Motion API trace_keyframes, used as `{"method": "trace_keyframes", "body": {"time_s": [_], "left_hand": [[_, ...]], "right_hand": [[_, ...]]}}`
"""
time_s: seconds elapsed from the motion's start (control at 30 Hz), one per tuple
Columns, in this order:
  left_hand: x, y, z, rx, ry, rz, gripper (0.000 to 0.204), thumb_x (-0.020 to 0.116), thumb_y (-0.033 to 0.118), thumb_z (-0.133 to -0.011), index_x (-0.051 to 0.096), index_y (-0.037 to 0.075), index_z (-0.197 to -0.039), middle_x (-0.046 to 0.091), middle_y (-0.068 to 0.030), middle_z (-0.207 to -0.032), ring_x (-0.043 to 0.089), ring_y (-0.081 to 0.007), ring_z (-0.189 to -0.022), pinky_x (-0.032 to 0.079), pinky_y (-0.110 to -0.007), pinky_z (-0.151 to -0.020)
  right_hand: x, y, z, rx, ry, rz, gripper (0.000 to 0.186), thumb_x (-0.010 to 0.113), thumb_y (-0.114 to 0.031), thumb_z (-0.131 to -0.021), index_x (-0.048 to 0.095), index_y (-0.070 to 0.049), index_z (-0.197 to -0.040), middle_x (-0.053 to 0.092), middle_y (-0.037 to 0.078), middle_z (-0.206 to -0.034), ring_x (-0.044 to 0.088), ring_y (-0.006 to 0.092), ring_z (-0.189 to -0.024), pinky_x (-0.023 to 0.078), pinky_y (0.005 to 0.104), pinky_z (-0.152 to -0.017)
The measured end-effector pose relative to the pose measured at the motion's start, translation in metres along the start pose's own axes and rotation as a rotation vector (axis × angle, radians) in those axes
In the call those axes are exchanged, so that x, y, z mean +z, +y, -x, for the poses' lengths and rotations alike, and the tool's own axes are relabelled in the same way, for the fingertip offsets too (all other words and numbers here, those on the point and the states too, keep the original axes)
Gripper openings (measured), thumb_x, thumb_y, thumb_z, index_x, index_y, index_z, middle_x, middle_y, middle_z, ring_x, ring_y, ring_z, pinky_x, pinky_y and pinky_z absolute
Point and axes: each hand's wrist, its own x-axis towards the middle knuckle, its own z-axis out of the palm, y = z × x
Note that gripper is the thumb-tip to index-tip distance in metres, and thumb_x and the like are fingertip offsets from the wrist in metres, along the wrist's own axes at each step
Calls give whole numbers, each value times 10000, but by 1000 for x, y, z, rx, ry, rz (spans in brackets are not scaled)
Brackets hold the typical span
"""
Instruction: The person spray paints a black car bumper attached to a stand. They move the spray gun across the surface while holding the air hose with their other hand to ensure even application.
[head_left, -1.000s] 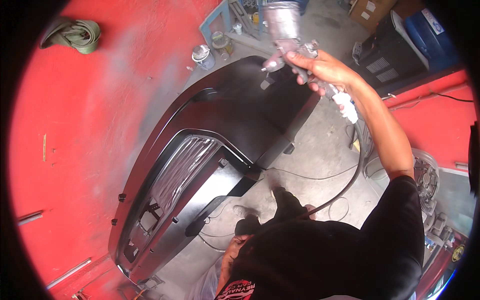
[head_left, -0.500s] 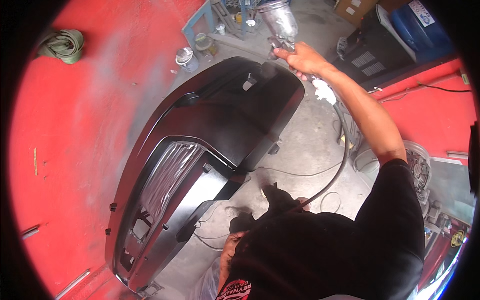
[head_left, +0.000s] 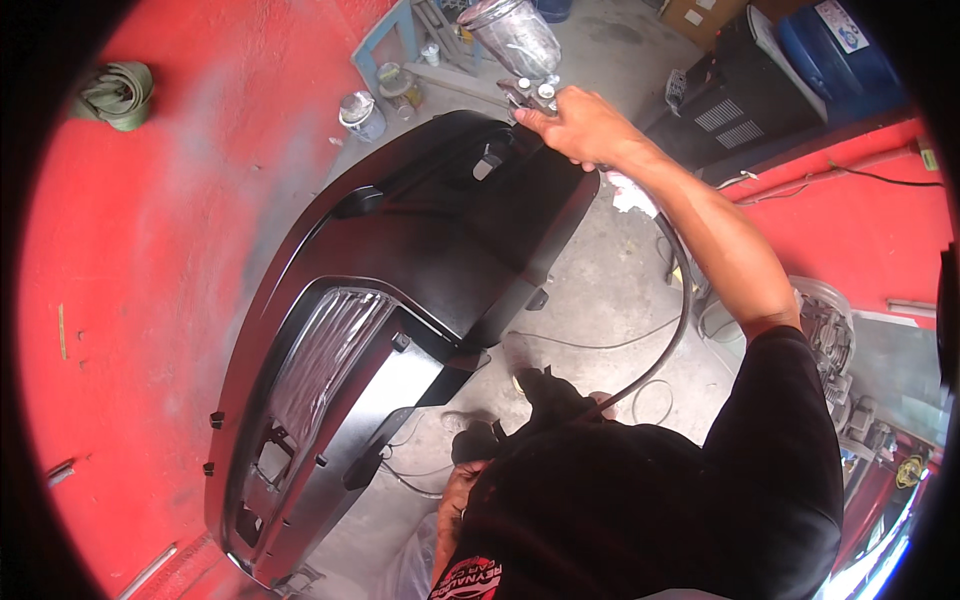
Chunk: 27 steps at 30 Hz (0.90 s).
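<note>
Cup [head_left: 517,42] tops spray gun [head_left: 521,97] held in right grip [head_left: 585,126]; contents hidden; left grip [head_left: 461,492] hard to tell.

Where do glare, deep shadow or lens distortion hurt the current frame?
Head view: a white reflection washes out part of the black bumper; head view: bright streaks cross the plastic sheet; head view: the black shirt shows little detail; head view: dark fisheye border, lower-right edge overexposed.

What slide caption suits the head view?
Right hand holding a spray gun near a black bumper by a red wall.
</note>
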Motion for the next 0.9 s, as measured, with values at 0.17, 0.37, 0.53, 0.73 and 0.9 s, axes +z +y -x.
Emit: {"method": "trace_keyframes", "body": {"time_s": [0.17,0.37,0.53,0.73,0.9], "left_hand": [[0,-4,1,6,-6,7,223,650,209,-947,715,30,-1063,696,17,-855,603,-53,-700,511,-217,-629],[-6,-10,-3,17,-34,25,222,650,206,-947,714,30,-1065,696,16,-857,604,-54,-703,512,-217,-632],[-12,-17,-11,51,-73,44,221,650,203,-946,714,29,-1067,697,15,-859,605,-54,-706,513,-217,-634],[-3,0,-7,52,-66,78,211,652,179,-944,711,26,-1077,699,7,-863,609,-54,-719,519,-222,-654],[-10,-20,-6,82,-65,147,199,666,156,-933,711,19,-1070,698,11,-864,608,-52,-735,521,-227,-677]], "right_hand": [[14,1,-14,-12,-26,31,542,541,-441,-956,561,26,-681,587,146,-564,606,267,-492,501,430,-565],[23,1,-8,-58,288,127,533,551,-448,-944,648,50,-780,654,216,-695,648,418,-745,504,501,-703],[18,-15,3,6,211,126,574,552,-473,-938,627,50,-713,643,199,-661,651,353,-624,517,468,-645],[30,-28,-9,143,52,92,594,537,-475,-948,565,33,-641,578,112,-570,564,201,-434,504,359,-508],[46,-23,-29,169,121,22,600,537,-489,-943,563,30,-643,571,107,-555,566,200,-442,497,355,-506]]}}
